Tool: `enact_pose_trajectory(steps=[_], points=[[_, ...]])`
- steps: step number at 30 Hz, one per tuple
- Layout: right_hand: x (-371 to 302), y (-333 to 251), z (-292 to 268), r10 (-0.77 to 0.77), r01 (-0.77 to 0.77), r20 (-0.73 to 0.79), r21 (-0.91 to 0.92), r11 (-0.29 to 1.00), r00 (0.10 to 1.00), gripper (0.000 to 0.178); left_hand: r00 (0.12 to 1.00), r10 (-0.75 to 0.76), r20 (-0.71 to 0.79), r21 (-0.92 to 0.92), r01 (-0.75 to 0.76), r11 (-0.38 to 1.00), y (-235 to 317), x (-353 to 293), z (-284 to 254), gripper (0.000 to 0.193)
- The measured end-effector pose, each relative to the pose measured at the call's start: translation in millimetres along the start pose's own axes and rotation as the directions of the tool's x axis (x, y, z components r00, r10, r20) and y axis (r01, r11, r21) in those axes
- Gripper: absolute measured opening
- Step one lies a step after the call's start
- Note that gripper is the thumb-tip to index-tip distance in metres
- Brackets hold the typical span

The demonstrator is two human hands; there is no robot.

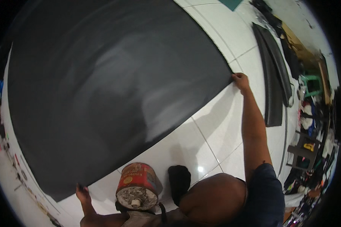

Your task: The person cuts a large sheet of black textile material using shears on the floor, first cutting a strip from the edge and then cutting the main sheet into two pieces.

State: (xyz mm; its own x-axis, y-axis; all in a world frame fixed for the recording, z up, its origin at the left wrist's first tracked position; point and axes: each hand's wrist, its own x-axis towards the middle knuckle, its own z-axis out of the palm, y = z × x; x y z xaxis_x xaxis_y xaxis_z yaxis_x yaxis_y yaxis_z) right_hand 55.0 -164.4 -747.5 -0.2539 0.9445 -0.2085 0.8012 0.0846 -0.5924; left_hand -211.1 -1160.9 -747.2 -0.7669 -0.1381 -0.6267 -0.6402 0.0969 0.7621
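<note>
A large sheet of smooth black material, perhaps leatherette [113,87], spreads over the white tiled floor and takes up most of the left and middle. Its near edge runs slantwise from lower left to upper right. At the right corner of that edge, my right hand [241,81] pinches the sheet, the arm stretched far out. My left hand [83,193] is at the same edge near the lower left corner, its fingertips closed on the rim. Between my arms, close to my body, stands a red tin [134,181] with a grey, crusted end.
Two long black padded strips [272,75] lie on the tiles [223,109] to the right. Beyond them are a green plastic stool [312,85], a dark stand [305,151] and heaped clutter. A teal piece [231,3] lies at the top. Small tools line the left side.
</note>
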Motion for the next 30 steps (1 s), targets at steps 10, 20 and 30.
enact_pose_trajectory(steps=[10, 20, 30], points=[[6.9, 6.2, -14.7, -0.018, 0.019, 0.047, -0.026, 0.999, 0.999, 0.028, 0.966, -0.065, -0.251, -0.118, 0.036, 0.992, 9.8, -19.7, 49.1, 0.022], [9.7, 5.6, -15.3, 0.053, -0.067, 0.141, 0.094, 0.993, 0.989, 0.021, 0.928, -0.03, -0.372, -0.102, -0.009, 0.995, 13.1, -30.6, 66.2, 0.024], [-62.8, -42.5, 7.3, -0.531, 0.342, -0.239, -0.541, 0.768, 0.813, 0.039, 0.93, -0.04, -0.367, -0.109, 0.0, 0.994, 14.5, -33.0, 76.9, 0.023]])
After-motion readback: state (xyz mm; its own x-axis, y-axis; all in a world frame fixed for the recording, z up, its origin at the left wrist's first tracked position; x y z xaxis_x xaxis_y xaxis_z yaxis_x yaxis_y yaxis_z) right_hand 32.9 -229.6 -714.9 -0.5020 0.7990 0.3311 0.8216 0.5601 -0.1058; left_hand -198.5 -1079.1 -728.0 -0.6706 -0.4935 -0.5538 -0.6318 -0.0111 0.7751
